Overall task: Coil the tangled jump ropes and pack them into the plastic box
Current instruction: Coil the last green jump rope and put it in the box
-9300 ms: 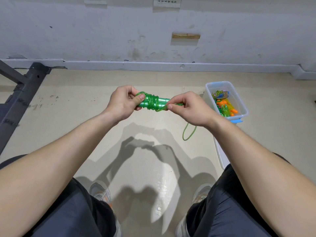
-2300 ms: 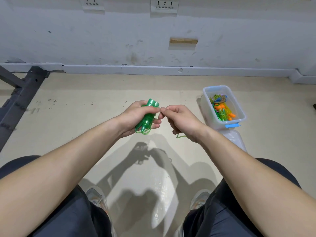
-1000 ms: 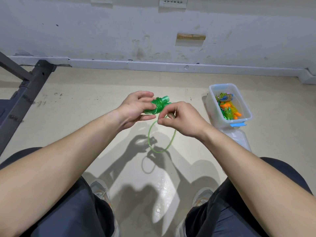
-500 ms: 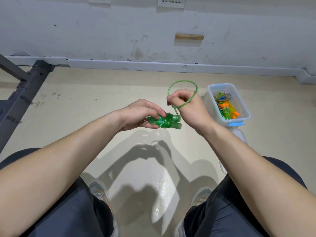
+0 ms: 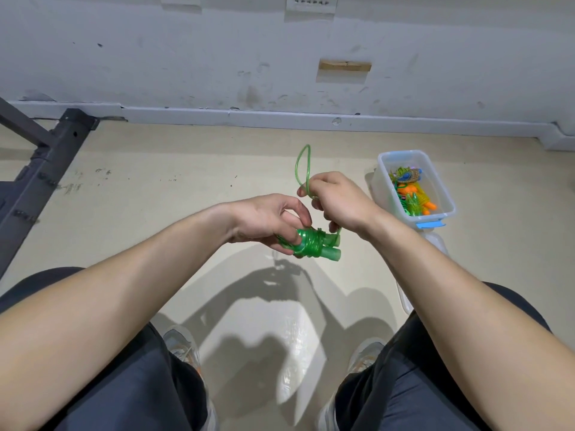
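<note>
Head view: a seated person held a green jump rope [image 5: 311, 245] above the floor [image 5: 155, 188], out in front of the knees.
Left hand: the left hand [image 5: 267, 222] gripped the bundle, fingers curled round the paired handles and the cord wound tightly about them.
Right hand: the right hand [image 5: 340, 200] pinched the cord between thumb and curled fingers, just above and beside the bundle.
Free loop: the free loop [image 5: 301, 164] stood up from that pinch, not yet wound on.
Box: the plastic box [image 5: 382, 185] sat open on the floor to the right, apart from the bundle, with packed ropes [image 5: 412, 197] inside.
Step in hand: this looked like the closing turns of the coil.
Doing it well: the step called for a firm left grip so the wound turns could not slacken. It also needed light tension on the loop, each turn laid beside the last, and the end tucked under a turn.
Risk: the springy cord seemed likely to unwind if released untucked.
</note>
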The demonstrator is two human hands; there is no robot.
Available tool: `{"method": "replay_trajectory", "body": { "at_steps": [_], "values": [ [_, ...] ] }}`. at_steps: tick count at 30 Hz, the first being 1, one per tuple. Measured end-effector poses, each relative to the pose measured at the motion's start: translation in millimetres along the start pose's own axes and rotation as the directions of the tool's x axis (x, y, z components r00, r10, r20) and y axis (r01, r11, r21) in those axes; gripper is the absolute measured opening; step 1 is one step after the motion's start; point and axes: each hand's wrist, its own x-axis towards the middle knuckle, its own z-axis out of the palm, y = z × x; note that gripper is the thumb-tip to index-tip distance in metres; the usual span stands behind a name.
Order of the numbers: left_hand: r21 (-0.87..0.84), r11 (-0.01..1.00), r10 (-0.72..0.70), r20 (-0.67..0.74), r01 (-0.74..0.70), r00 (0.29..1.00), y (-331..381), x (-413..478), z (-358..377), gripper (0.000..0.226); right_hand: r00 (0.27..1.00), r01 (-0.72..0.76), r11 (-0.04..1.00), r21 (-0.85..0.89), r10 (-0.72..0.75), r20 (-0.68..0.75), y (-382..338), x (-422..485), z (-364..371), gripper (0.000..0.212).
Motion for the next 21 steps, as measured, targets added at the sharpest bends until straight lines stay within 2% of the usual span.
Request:
{"method": "replay_trajectory", "body": {
  "at_steps": [4, 7, 13, 15, 17, 19, 21],
  "values": [
    [0.036, 0.998, -0.059, 0.042, 0.058, 0.997, -4.9, 1.4, 4.1, 0.029, 0.999, -0.025, 0.999, 0.021, 0.024, 0.042, 2.4, 3.7, -1.7, 0.031],
    [0.056, 0.996, -0.078, 0.052, 0.076, 0.996, -6.4, 1.0, 5.5, 0.029, 0.996, -0.077, 0.989, 0.124, 0.072, 0.047, 4.8, 5.6, 1.4, 0.034],
    [0.104, 0.992, -0.078, 0.050, 0.072, 0.996, -5.4, 0.5, 8.2, 0.028, 0.982, -0.073, 0.912, 0.404, 0.136, -0.130, 5.1, 9.7, 15.7, 0.031],
    [0.114, 0.992, -0.060, 0.033, 0.056, 0.998, -5.2, 1.3, 10.3, 0.027, 0.971, -0.054, 0.924, 0.379, 0.137, -0.195, 4.8, 8.9, 16.9, 0.035],
    [0.117, 0.993, -0.024, -0.026, 0.027, 0.999, -3.3, 1.4, 10.5, 0.025, 0.966, -0.059, 0.959, 0.278, 0.125, -0.226, 4.6, 7.7, 17.0, 0.052],
    [0.149, 0.989, 0.021, -0.098, -0.006, 0.995, -0.4, 1.6, 7.3, 0.023, 0.974, -0.061, 0.979, 0.194, 0.101, -0.204, 3.1, 6.6, 17.0, 0.074],
    [0.179, 0.984, 0.053, -0.166, -0.022, 0.985, 0.8, 1.8, 2.4, 0.024, 0.983, -0.008, 0.992, 0.127, 0.031, -0.181, 0.8, 5.7, 16.3, 0.081]
  ]
}}
